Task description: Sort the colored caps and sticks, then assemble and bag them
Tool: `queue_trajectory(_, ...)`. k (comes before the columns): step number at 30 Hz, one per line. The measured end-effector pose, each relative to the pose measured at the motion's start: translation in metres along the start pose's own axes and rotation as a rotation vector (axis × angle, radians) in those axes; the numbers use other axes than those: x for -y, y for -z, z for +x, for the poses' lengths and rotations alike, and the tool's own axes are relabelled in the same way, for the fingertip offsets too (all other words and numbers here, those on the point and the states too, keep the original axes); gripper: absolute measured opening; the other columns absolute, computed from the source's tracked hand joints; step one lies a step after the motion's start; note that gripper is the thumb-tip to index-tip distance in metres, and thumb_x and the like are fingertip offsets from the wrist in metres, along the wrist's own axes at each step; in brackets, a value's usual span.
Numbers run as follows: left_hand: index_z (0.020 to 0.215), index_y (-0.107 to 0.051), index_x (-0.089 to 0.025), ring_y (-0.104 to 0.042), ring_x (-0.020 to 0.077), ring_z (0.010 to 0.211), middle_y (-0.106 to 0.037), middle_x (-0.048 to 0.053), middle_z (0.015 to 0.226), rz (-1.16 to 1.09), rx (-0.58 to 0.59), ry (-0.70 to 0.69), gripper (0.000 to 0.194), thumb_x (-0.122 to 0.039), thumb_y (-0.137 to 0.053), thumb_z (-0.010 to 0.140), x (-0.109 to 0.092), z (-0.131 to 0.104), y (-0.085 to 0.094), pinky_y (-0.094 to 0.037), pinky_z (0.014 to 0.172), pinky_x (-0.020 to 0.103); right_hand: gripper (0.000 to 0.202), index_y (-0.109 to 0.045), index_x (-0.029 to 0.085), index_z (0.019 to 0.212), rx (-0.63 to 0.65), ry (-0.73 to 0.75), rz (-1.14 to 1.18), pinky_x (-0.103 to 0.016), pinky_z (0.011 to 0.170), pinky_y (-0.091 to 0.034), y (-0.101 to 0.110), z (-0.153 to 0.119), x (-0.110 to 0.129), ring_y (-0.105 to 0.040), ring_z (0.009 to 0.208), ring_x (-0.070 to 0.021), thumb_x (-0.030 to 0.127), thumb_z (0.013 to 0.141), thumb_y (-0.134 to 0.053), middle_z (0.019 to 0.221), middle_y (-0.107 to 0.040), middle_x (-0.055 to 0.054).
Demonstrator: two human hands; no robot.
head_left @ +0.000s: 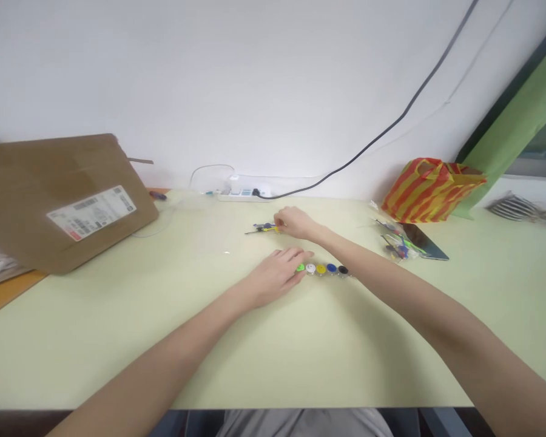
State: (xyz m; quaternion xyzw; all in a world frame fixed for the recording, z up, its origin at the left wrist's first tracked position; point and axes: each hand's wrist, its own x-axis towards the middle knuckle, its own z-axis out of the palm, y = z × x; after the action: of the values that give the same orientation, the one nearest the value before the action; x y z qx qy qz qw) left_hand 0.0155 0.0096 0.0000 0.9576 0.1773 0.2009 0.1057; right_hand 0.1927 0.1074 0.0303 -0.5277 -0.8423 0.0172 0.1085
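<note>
A joined row of small paint pots (321, 269) stands on the table, with green, white, yellow, blue and black lids. My left hand (275, 276) has its thumb and fingers on either side of the green-lidded pot at the row's left end. Farther back, my right hand (295, 222) is closed, its fingertips pinched at the right end of some thin blue, yellow and black pieces (264, 227). Those fingers hide what lies between them. My right forearm passes over the black-lidded end of the row.
A cardboard box (86, 170) leans at the left. By the wall lies a power strip (241, 195) with a black cable (368, 144). At the right are a striped bag (428, 191), a dark tablet (425, 241) and clear packets (398, 246) with coloured pieces.
</note>
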Motion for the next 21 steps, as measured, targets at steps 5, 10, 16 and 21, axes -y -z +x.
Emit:
queue_trajectory(5, 0.123, -0.057, -0.019, -0.061, 0.0248, 0.105, -0.063, 0.01, 0.116, 0.042, -0.103, 0.063, 0.026, -0.019, -0.041, 0.102, 0.004, 0.003, -0.003, -0.049, 0.092, 0.041, 0.015, -0.062, 0.015, 0.096, -0.074, -0.011, 0.053, -0.027, 0.072, -0.037, 0.022, -0.044, 0.004, -0.055, 0.081, -0.0162, 0.013, 0.085, -0.052, 0.095, -0.067, -0.007)
queue_trajectory(10, 0.117, -0.057, -0.019, -0.06, 0.0226, 0.092, -0.063, 0.006, 0.103, -0.009, -0.216, 0.164, 0.02, -0.026, -0.048, 0.101, 0.003, 0.006, -0.003, -0.049, 0.087, 0.04, 0.004, -0.049, 0.02, 0.084, -0.341, -0.09, 0.64, -0.026, 0.067, -0.042, 0.022, -0.122, 0.021, -0.055, 0.071, -0.0137, 0.019, 0.083, -0.054, 0.078, -0.058, 0.001)
queue_trajectory(16, 0.113, -0.054, -0.021, -0.061, 0.0199, 0.093, -0.064, 0.005, 0.105, -0.229, -0.139, 0.068, 0.017, -0.031, -0.055, 0.099, -0.02, 0.009, -0.006, -0.049, 0.082, 0.033, 0.007, -0.051, 0.021, 0.082, -0.449, -0.101, 0.906, -0.027, 0.071, -0.045, 0.007, -0.177, 0.056, -0.054, 0.072, -0.0134, 0.019, 0.085, -0.057, 0.078, -0.057, 0.002)
queue_trajectory(21, 0.099, -0.054, -0.021, -0.06, 0.0175, 0.082, -0.063, 0.002, 0.091, -0.155, -0.223, 0.079, 0.005, -0.026, -0.054, 0.097, -0.024, 0.008, -0.003, -0.047, 0.074, 0.03, 0.007, -0.054, 0.021, 0.083, -0.422, -0.018, 0.937, -0.026, 0.074, -0.045, 0.013, -0.177, 0.06, -0.054, 0.076, -0.0134, 0.016, 0.083, -0.058, 0.081, -0.059, 0.002)
